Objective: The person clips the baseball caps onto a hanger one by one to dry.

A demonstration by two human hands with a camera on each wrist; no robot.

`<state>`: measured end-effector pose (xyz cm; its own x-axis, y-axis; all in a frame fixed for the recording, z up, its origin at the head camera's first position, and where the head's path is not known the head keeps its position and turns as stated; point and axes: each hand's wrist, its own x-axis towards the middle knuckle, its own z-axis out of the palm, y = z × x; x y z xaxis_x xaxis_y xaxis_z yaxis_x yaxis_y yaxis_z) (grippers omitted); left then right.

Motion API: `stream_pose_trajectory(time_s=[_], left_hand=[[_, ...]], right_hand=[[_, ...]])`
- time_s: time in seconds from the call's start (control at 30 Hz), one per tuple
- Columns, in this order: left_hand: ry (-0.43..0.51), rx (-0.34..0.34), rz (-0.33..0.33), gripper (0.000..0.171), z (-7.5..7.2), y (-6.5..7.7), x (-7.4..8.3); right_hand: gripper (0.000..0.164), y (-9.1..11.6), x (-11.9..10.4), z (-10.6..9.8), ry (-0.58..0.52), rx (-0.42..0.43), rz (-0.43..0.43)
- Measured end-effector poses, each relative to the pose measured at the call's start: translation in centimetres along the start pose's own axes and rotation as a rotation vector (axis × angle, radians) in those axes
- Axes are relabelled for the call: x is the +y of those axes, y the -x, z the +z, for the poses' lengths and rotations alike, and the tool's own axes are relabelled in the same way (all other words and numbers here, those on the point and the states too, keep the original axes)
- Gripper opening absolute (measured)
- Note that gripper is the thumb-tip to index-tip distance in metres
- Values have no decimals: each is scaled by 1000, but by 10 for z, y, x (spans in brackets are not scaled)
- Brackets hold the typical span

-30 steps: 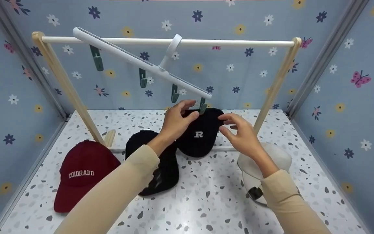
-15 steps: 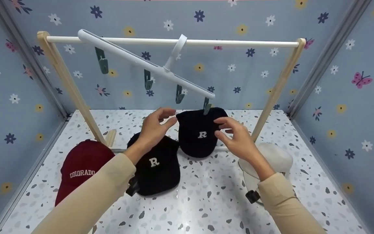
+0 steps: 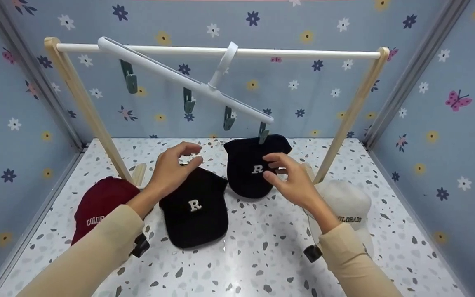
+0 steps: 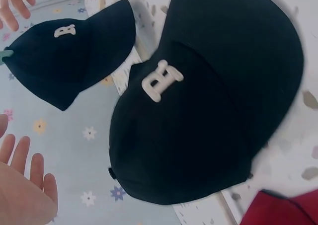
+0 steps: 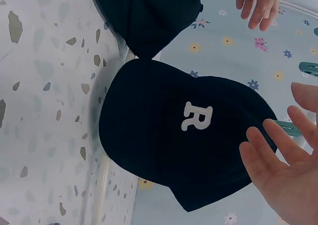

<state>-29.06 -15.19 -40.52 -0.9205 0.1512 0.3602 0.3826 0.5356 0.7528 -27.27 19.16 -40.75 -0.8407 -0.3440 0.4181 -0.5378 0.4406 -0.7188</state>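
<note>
Far black cap [image 3: 245, 159] is clipped at its top edge by the right-end clip [image 3: 263, 134]; hanger [image 3: 167, 74] tilts down to the right. Right hand [image 3: 295, 181] by the cap's right side, fingers and thumb apart, gripping nothing; contact unclear. Left hand [image 3: 171, 170] holds nothing, thumb and fingertips apart, near second black cap [image 3: 196, 225], left and nearer.

Head looks down; nearer wrist views share caps [image 4: 203, 98].
</note>
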Motion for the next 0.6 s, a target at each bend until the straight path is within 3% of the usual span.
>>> stream_pose_trajectory(time_s=[0.33, 0.6], left_hand=[[-184, 4, 36, 37, -12, 9, -27], [-238, 14, 9, 34, -20, 21, -52]], right_hand=[[47, 10, 5, 18, -39, -83, 22], [48, 9, 3, 33, -13, -108, 1]])
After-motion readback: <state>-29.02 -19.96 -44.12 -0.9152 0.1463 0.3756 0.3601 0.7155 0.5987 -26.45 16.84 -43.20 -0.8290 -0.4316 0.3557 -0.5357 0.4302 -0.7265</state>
